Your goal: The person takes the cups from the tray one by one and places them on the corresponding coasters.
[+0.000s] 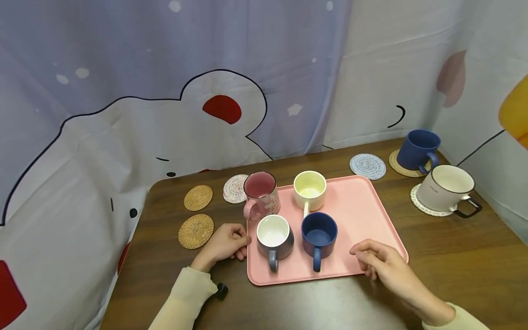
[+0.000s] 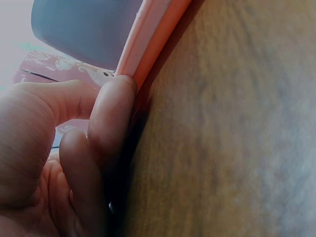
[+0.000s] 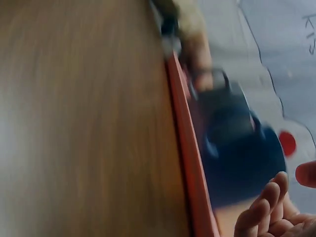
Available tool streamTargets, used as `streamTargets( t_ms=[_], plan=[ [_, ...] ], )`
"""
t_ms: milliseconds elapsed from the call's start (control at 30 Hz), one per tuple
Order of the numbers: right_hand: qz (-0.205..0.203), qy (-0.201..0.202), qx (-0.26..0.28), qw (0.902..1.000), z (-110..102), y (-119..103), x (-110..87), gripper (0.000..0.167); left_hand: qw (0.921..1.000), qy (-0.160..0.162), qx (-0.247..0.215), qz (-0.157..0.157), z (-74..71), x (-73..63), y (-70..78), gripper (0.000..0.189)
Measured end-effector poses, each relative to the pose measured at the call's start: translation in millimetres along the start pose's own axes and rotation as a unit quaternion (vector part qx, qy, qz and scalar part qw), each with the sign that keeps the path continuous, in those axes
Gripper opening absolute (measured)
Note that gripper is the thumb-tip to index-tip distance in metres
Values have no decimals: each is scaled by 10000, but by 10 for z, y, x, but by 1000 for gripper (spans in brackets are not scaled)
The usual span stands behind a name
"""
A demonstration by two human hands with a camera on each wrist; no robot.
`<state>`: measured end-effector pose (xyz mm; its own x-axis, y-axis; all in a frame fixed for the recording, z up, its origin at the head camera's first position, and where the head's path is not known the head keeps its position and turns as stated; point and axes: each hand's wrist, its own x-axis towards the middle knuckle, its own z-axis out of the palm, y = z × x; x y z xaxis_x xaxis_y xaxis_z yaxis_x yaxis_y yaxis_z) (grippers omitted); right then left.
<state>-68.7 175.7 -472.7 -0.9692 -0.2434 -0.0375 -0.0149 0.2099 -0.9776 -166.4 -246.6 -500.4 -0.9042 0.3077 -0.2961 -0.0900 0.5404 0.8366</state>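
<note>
A pink tray [image 1: 354, 206] lies on the wooden table and carries a pink mug [image 1: 268, 201], a pale yellow mug [image 1: 311, 201], a grey mug with a white inside [image 1: 282, 250] and a dark blue mug [image 1: 319, 243]. My left hand [image 1: 226, 240] pinches the tray's left rim beside the grey mug; in the left wrist view, a fingertip [image 2: 112, 106] lies right against that rim. Over the tray's front right part, my right hand [image 1: 381, 263] holds nothing, its fingers relaxed and loosely bent. The right wrist view shows its fingers [image 3: 264, 210] beside the dark blue mug.
Two tan woven coasters [image 1: 197, 231] and a speckled coaster [image 1: 235, 189] lie left of the tray. Behind its right end are a light blue coaster [image 1: 368, 166], a blue mug [image 1: 416, 151] and a white mug [image 1: 439, 192], both mugs on coasters. A printed curtain [image 1: 165, 123] hangs behind.
</note>
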Motion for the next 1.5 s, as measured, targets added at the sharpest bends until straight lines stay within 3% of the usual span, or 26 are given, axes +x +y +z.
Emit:
streamTargets(
  t_ms=[100,267,367,467,633,900,1233,1333,1500],
  plan=[
    [407,-706,665,9945,231,-7,5,30,10000,5,-30,5,0,-7,-9,16],
    [635,-1664,1716,9689,540,-8,17,37,10000,10,-69,32,12,-11,-18,18],
    [741,-2012,2142,9530,635,-48,32,42,10000,6,-79,23,13,-12,-11,18],
    [771,-2146,2261,9470,676,-72,47,46,10000,10,-79,23,11,-8,-5,18],
    [866,-1822,1977,9593,688,-71,60,47,10000,20,-68,52,11,-2,7,19],
    [950,-763,1008,9874,626,-56,12,35,10000,13,-55,-7,5,-11,14,18],
    [1103,268,655,9914,523,-94,-53,28,10000,-6,-27,-16,5,-15,9,19],
    [1000,353,514,9930,492,-92,-54,27,10000,-10,-31,-50,2,-9,3,18],
    [939,115,444,9945,416,-86,-41,33,10000,0,-53,-13,4,-3,3,19]
  ],
)
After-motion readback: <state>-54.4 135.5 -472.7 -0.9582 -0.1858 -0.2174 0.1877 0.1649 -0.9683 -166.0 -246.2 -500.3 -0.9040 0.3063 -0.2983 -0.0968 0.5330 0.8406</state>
